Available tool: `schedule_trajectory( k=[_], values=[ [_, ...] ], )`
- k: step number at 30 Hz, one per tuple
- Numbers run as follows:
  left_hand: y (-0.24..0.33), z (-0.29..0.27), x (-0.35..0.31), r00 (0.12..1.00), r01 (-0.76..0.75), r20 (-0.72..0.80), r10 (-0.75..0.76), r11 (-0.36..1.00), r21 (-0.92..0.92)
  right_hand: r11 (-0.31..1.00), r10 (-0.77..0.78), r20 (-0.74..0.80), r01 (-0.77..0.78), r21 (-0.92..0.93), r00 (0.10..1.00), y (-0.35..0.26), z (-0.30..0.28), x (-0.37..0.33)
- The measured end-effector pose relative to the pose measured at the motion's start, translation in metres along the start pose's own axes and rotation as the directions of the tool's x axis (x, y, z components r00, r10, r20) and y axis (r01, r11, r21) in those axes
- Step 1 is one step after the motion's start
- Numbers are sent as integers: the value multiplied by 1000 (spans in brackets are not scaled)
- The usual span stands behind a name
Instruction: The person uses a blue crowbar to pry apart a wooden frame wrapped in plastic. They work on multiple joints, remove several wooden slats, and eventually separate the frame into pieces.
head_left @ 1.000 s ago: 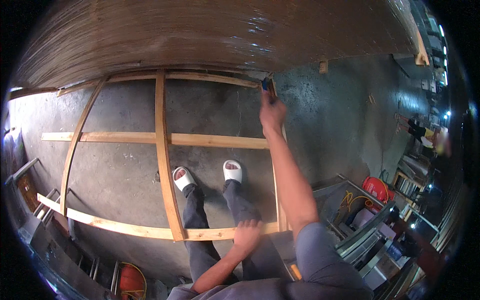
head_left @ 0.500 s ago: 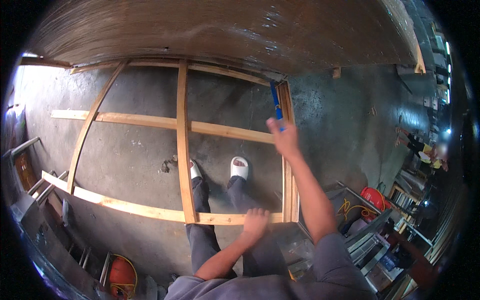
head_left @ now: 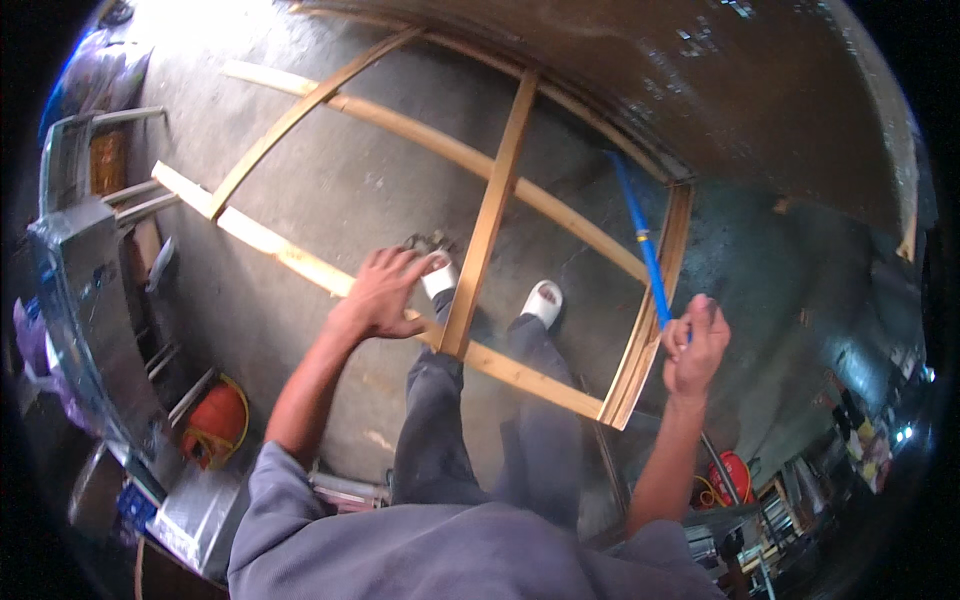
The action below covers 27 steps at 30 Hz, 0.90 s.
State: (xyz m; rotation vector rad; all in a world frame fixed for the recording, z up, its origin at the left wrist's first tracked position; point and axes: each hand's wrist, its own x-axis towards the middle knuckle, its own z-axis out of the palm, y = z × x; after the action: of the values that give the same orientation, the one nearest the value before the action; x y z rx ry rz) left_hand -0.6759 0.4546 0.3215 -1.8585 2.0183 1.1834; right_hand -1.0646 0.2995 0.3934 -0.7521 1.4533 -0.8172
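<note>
My right hand (head_left: 697, 345) is wrapped around the near end of a long, thin blue bar-like tool (head_left: 645, 235) with a small yellowish band. The tool slants away to the far left, over the right end of a wooden frame (head_left: 480, 235); its exact kind does not show. My left hand (head_left: 378, 292) has its fingers spread, at the frame's near rail (head_left: 535, 378), left of the middle crosspiece. Whether it touches the rail I cannot tell.
A large brown panel in shiny wrap (head_left: 760, 120) stands along the far side. My feet in white slippers (head_left: 543, 302) are within the frame's outline. An orange-red tank (head_left: 215, 422) and a metal rack (head_left: 90, 250) are at left, a red tank (head_left: 730, 478) at lower right.
The view has turned, so the frame now slants. My left hand has let go of the near rail's right part and moved left, fingers spreading. My right hand still holds the blue tool, now nearer me.
</note>
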Motion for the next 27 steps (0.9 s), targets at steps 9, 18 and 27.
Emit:
schedule_trajectory(
  k=[9, 18, 27],
  values=[
    [-59, 84, -22, 993, -103, 84, 88, 977, 185, 981, -53, -72, 66, 182, 996, 35, 138, 56],
    [-43, 57, -35, 995, -71, -59, 79, 988, 135, 971, -21, -76, 38, 235, 997, 81, 219, 139],
    [-33, 38, -36, 996, -87, -5, 89, 986, 142, 983, 16, -231, 27, 180, 973, 82, 266, 150]
  ],
)
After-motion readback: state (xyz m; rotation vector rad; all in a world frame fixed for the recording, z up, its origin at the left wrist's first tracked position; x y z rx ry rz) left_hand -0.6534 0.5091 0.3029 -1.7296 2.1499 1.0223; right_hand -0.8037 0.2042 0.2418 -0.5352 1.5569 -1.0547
